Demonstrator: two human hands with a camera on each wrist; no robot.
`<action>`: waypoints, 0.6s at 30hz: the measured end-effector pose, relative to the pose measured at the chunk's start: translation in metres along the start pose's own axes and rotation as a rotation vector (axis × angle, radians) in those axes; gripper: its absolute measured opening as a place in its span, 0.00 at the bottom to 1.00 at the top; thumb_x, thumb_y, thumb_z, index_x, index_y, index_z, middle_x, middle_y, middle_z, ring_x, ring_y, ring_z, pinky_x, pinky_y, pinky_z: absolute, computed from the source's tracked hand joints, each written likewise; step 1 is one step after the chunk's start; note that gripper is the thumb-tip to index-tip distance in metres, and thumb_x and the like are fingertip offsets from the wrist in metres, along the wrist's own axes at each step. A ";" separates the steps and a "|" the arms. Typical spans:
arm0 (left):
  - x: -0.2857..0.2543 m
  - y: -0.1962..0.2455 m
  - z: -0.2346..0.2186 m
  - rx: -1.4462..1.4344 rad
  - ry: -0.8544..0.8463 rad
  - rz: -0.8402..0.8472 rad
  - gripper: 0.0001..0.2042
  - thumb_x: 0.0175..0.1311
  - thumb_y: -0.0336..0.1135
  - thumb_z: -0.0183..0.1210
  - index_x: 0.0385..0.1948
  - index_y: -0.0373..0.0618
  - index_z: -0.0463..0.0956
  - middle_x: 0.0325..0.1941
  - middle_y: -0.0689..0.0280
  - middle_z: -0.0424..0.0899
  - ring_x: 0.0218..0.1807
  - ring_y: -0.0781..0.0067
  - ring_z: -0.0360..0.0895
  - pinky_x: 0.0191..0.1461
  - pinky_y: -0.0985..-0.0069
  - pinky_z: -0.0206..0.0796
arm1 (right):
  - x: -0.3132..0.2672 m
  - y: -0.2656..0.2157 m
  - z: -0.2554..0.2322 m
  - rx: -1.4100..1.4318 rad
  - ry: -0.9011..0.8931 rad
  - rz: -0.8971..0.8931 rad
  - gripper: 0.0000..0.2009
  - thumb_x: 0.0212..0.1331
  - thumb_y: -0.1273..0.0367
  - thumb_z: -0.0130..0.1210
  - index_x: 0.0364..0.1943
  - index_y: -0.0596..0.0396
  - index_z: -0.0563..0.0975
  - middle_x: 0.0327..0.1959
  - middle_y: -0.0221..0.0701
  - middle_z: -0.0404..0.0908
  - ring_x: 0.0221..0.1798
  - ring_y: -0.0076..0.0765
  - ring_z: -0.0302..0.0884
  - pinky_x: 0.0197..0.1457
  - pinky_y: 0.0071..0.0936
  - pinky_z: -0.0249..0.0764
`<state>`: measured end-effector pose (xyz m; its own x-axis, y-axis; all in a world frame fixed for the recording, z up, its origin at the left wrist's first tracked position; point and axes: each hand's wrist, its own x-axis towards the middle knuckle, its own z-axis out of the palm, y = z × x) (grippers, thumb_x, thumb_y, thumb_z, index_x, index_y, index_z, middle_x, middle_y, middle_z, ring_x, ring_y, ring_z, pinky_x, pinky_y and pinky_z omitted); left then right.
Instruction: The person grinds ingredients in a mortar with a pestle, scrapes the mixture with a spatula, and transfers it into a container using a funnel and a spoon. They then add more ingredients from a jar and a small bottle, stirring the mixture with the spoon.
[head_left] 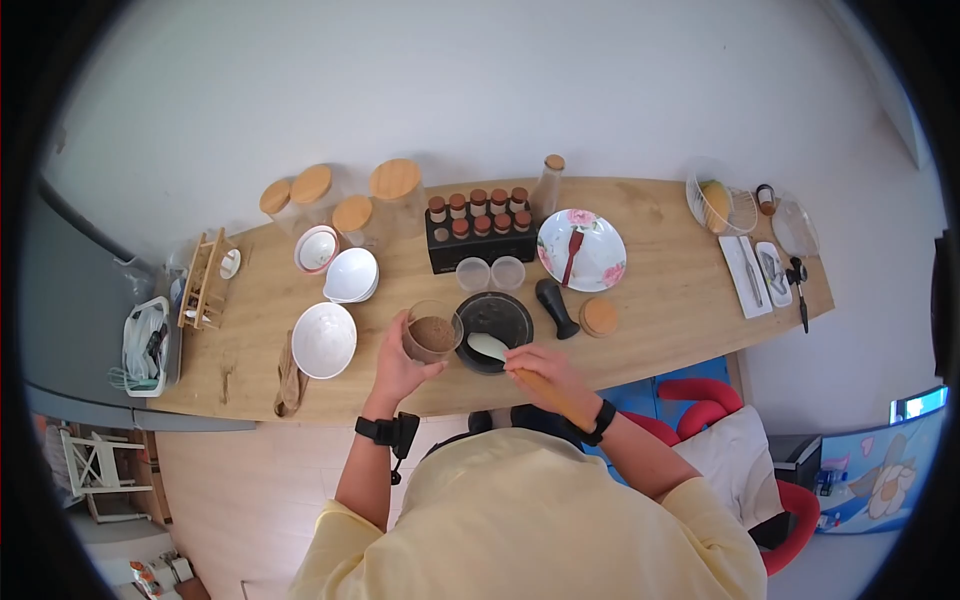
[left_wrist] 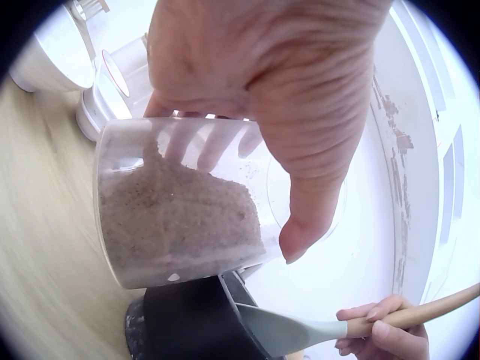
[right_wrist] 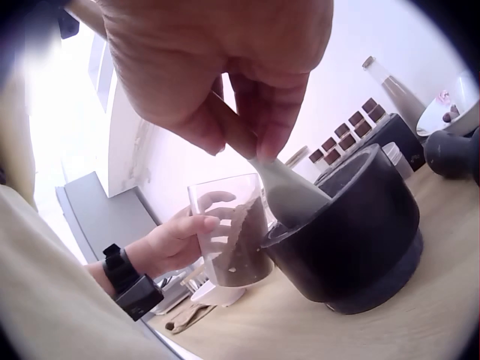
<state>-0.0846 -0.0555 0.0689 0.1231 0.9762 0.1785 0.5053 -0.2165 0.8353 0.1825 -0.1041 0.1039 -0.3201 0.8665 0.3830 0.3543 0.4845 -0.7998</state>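
Note:
My left hand (head_left: 403, 362) grips a clear jar (left_wrist: 180, 199) of brown ground powder, its fingers behind the wall and its thumb near the base. Tilted toward a black mortar (right_wrist: 352, 247), the jar has its mouth beside the mortar's rim in the left wrist view. My right hand (head_left: 548, 378) pinches the wooden handle of a spatula (right_wrist: 289, 196), whose pale green head dips inside the mortar. A black pestle (head_left: 556, 308) lies to the right of the mortar, next to a round wooden lid (head_left: 599, 316).
Behind the mortar stand two small clear cups (head_left: 490, 273) and a black rack (head_left: 482, 252) of spice jars. A floral plate (head_left: 605, 240) carries a red brush (head_left: 573, 258). White bowls (head_left: 324, 341) stand to the left, near a brown cloth strap (head_left: 290, 380).

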 end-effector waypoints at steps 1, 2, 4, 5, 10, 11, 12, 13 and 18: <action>0.001 0.001 0.000 0.007 -0.004 0.006 0.46 0.27 0.35 0.74 0.57 0.37 0.58 0.53 0.50 0.71 0.56 0.53 0.68 0.60 0.66 0.61 | -0.001 -0.001 -0.001 -0.002 -0.003 -0.022 0.07 0.48 0.77 0.58 0.33 0.57 0.76 0.37 0.36 0.79 0.39 0.41 0.77 0.42 0.27 0.73; 0.001 0.001 0.001 0.007 -0.004 0.006 0.46 0.27 0.35 0.74 0.57 0.37 0.58 0.53 0.50 0.71 0.56 0.53 0.68 0.60 0.66 0.61 | -0.001 -0.002 -0.001 -0.004 -0.006 -0.045 0.06 0.48 0.77 0.58 0.32 0.57 0.76 0.36 0.35 0.79 0.38 0.40 0.78 0.41 0.27 0.74; 0.000 0.002 0.000 0.015 -0.004 -0.001 0.47 0.27 0.35 0.74 0.57 0.37 0.58 0.53 0.50 0.71 0.56 0.53 0.68 0.60 0.65 0.61 | 0.004 0.000 -0.011 -0.026 0.064 -0.043 0.06 0.48 0.77 0.58 0.32 0.57 0.76 0.35 0.35 0.79 0.37 0.40 0.78 0.40 0.27 0.74; 0.000 0.001 0.000 0.016 -0.003 -0.003 0.47 0.27 0.35 0.74 0.57 0.37 0.58 0.53 0.50 0.71 0.56 0.53 0.68 0.60 0.65 0.61 | 0.008 0.002 -0.017 -0.049 0.133 -0.041 0.06 0.49 0.77 0.58 0.32 0.57 0.76 0.34 0.35 0.79 0.35 0.40 0.78 0.38 0.27 0.74; 0.001 0.002 0.000 0.000 -0.006 0.011 0.46 0.27 0.35 0.74 0.57 0.37 0.58 0.53 0.50 0.71 0.57 0.53 0.68 0.60 0.66 0.61 | 0.015 0.010 -0.032 -0.078 0.304 0.126 0.05 0.51 0.76 0.58 0.32 0.58 0.76 0.32 0.33 0.80 0.30 0.32 0.77 0.34 0.24 0.74; 0.002 0.002 -0.001 0.001 -0.006 0.011 0.46 0.27 0.35 0.74 0.57 0.37 0.58 0.53 0.50 0.71 0.57 0.53 0.68 0.60 0.66 0.61 | 0.014 0.014 -0.030 -0.051 0.309 0.242 0.04 0.52 0.75 0.57 0.32 0.59 0.76 0.31 0.32 0.80 0.29 0.29 0.77 0.33 0.22 0.74; 0.002 0.002 -0.001 0.005 -0.005 0.003 0.46 0.27 0.35 0.74 0.57 0.37 0.58 0.53 0.50 0.71 0.57 0.53 0.68 0.60 0.66 0.61 | 0.011 0.023 -0.024 -0.050 0.308 0.241 0.04 0.52 0.75 0.57 0.32 0.59 0.76 0.31 0.32 0.80 0.29 0.29 0.77 0.33 0.22 0.74; 0.001 0.002 -0.001 0.010 -0.003 -0.006 0.46 0.27 0.35 0.74 0.57 0.37 0.58 0.53 0.50 0.70 0.57 0.53 0.68 0.61 0.66 0.60 | 0.007 0.036 -0.014 0.194 0.377 0.370 0.04 0.53 0.74 0.57 0.32 0.60 0.75 0.30 0.32 0.79 0.29 0.28 0.77 0.33 0.21 0.75; 0.003 0.001 -0.001 -0.017 -0.004 -0.019 0.46 0.28 0.35 0.74 0.57 0.37 0.58 0.54 0.50 0.70 0.57 0.53 0.68 0.61 0.66 0.60 | -0.001 0.053 -0.002 0.687 0.543 0.680 0.05 0.55 0.73 0.57 0.34 0.60 0.75 0.29 0.35 0.78 0.26 0.28 0.78 0.32 0.21 0.76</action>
<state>-0.0844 -0.0531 0.0706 0.1168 0.9802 0.1601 0.4929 -0.1971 0.8474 0.2028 -0.0792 0.0622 0.2436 0.9455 -0.2162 -0.3071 -0.1362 -0.9419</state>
